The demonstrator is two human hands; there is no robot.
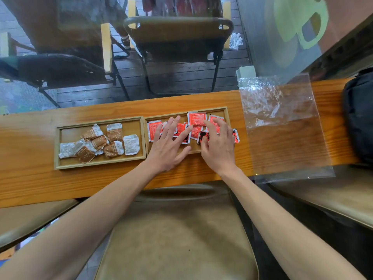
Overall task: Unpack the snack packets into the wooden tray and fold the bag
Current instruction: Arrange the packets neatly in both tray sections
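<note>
Two wooden trays stand side by side on the wooden counter. The left tray [101, 161] holds several brown and white snack packets [113, 134]. Several red snack packets [196, 118] lie in the right tray [227, 116]; one red packet [236, 136] hangs over its right rim. My left hand [169, 145] lies flat over the red packets, fingers spread. Beside it, my right hand [219, 145] rests on them too, fingers apart and touching the packets. The clear plastic bag [282, 126] lies flat and empty on the counter to the right of the trays.
The wooden counter [30, 178] runs along a glass window. A black bag [359, 116] sits at the counter's right end, next to the plastic bag. A tan stool seat [177, 239] is below my arms, with more seats at both sides.
</note>
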